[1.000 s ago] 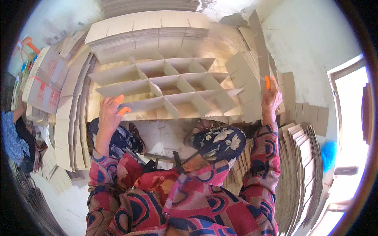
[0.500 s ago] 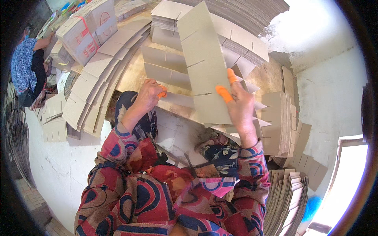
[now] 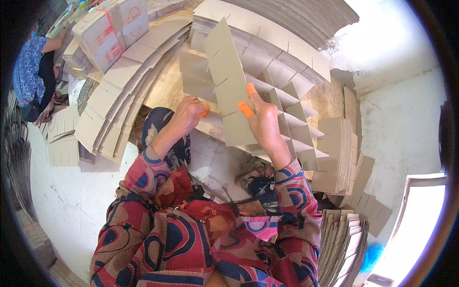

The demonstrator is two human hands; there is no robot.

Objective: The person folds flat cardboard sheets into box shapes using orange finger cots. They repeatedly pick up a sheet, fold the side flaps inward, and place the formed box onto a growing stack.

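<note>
My right hand, with orange finger covers on thumb and forefinger, grips the right edge of a long slotted cardboard strip. The strip stands tilted over the left part of a half-joined cardboard divider grid. Whether its slots meet the cross strips cannot be seen clearly. At the grid's near left corner my left hand is closed, an orange cover on a fingertip, pinching the end of the nearest cross strip. The cells on the right are formed; on the left the cross strips stick out free.
Behind the grid lies a stack of slotted strips. More strips fan out at left and stand bundled at right. A carton sits far left, near another person in blue. A wall borders the right.
My right hand has moved left with the strip, bringing it over the grid's left part and uncovering the formed cells. My left hand stays closed at the near corner, shifted slightly right.
</note>
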